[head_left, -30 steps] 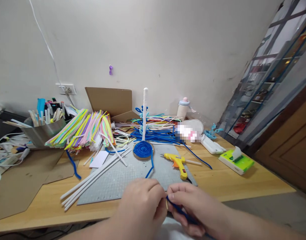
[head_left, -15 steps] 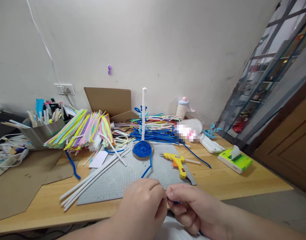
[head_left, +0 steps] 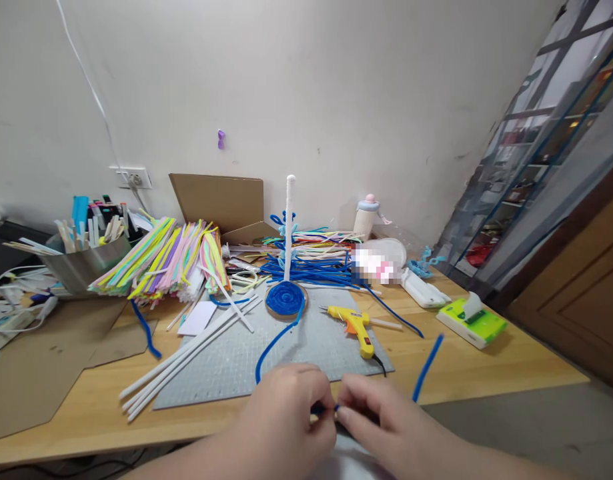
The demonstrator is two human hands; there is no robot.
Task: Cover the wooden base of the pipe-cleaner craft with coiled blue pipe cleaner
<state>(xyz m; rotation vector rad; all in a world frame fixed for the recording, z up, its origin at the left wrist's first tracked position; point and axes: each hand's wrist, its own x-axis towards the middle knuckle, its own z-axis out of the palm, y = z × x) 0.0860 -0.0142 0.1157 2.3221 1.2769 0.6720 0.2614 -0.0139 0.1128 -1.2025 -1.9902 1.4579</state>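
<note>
My left hand [head_left: 292, 417] and my right hand [head_left: 373, 417] meet at the table's front edge, both pinching a blue pipe cleaner. One blue end [head_left: 428, 368] sticks up behind my right hand. A blue strand [head_left: 270, 347] curves from the round coiled blue disc [head_left: 285, 298] down behind my left hand. The disc lies near the back of the grey cutting mat [head_left: 216, 373]. Behind it a white wrapped stick [head_left: 289, 227] stands upright. The yellow glue gun [head_left: 353, 325] lies on the mat, right of the disc.
White pipe cleaners [head_left: 186, 360] lie across the mat's left side. Colourful bundles [head_left: 161, 260] and a metal container [head_left: 89, 267] stand back left. Blue pipe cleaners [head_left: 311, 270] lie behind the disc. A green tissue pack [head_left: 471, 323] is at the right.
My right hand has turned, and a blue end now rises behind it. The strand from the disc now bows out to the left. Both hands remain pinched close together.
</note>
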